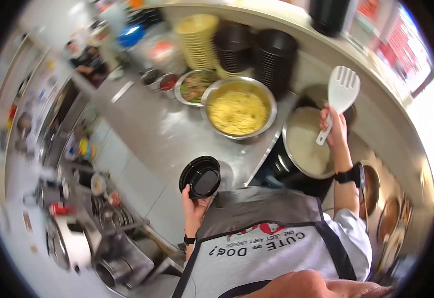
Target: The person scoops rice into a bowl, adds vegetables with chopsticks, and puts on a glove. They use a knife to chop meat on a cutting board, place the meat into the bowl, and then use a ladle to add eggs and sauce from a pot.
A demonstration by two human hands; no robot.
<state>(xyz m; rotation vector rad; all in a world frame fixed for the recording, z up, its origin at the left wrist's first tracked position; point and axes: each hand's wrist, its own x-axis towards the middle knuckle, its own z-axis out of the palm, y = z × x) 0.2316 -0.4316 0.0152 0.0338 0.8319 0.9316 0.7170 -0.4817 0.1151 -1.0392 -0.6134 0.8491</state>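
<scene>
In my left hand (pixel 195 206) is a black round takeaway bowl (pixel 200 177), tipped toward me, its inside showing nothing in it. The fingers and thumb grip its near side. My right hand (pixel 334 128) is wrapped around the handle of a white slotted serving spoon (pixel 343 89), head up. That spoon is above a large pot (pixel 306 141) of pale, cloudy liquid. Between the hands and farther back, a steel bowl (pixel 271 107) holds yellow noodles (pixel 237 111). Neither hand touches it.
Beside the noodles stand a smaller bowl of mixed greens and meat (pixel 196 86) and a small red sauce container (pixel 167 82). Stacks of yellow bowls (pixel 197 42) and black bowls (pixel 275 59) line the back. A rice cooker (pixel 70 243) is at left. Another person (pixel 88 62) is far off.
</scene>
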